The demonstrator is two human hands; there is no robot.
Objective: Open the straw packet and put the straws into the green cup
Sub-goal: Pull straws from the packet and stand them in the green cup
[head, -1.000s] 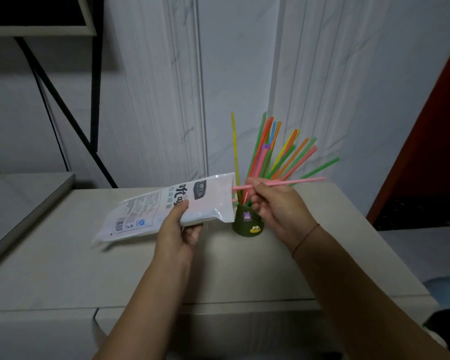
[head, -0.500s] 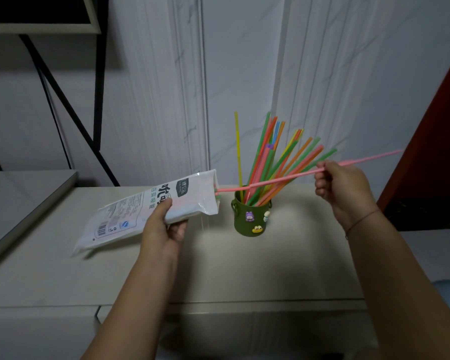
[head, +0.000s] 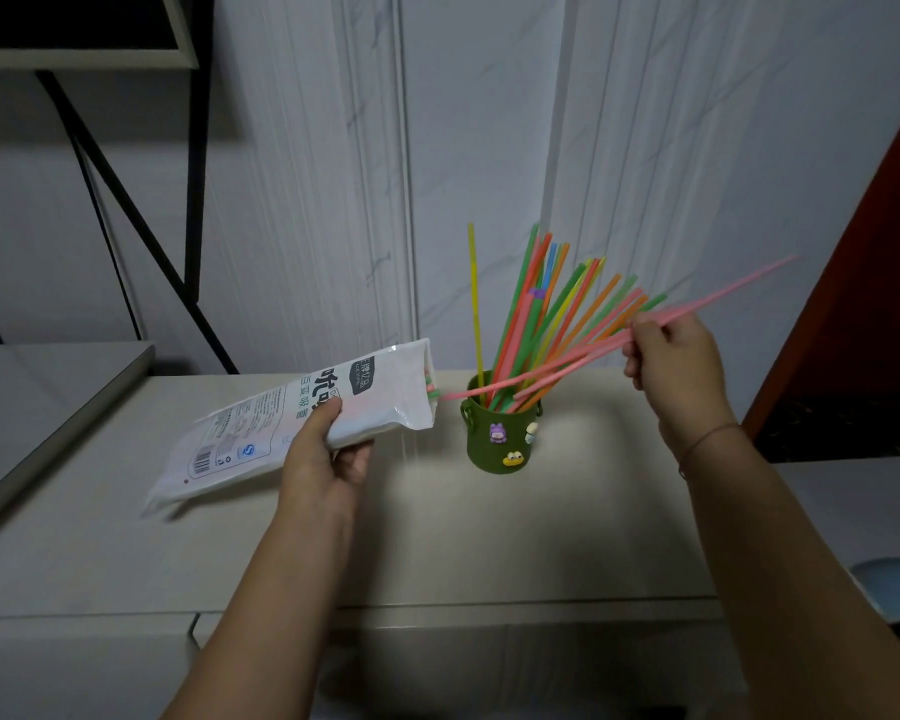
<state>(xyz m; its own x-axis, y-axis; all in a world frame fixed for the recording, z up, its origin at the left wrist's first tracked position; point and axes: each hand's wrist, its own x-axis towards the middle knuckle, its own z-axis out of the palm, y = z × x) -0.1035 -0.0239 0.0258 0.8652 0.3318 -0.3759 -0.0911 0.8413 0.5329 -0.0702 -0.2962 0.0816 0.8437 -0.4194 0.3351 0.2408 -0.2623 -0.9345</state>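
Beige table (head: 489,553), left hand (head: 328,459) gripping Chinese-labelled straw packet (head: 302,423), right hand (head: 676,356) pinching pink straws (head: 567,361)

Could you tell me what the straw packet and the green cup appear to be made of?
Straw packet: seemingly thin plastic film, glossy white with print; it creases and sags beyond the left hand. Green cup: matte olive, possibly silicone or plastic, hard to tell; small raised cartoon charms sit on its wall.

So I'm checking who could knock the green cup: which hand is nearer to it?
Left, narrowly. The left hand holds the packet just left of the cup; the right hand is up and to its right, pinching pink straws.
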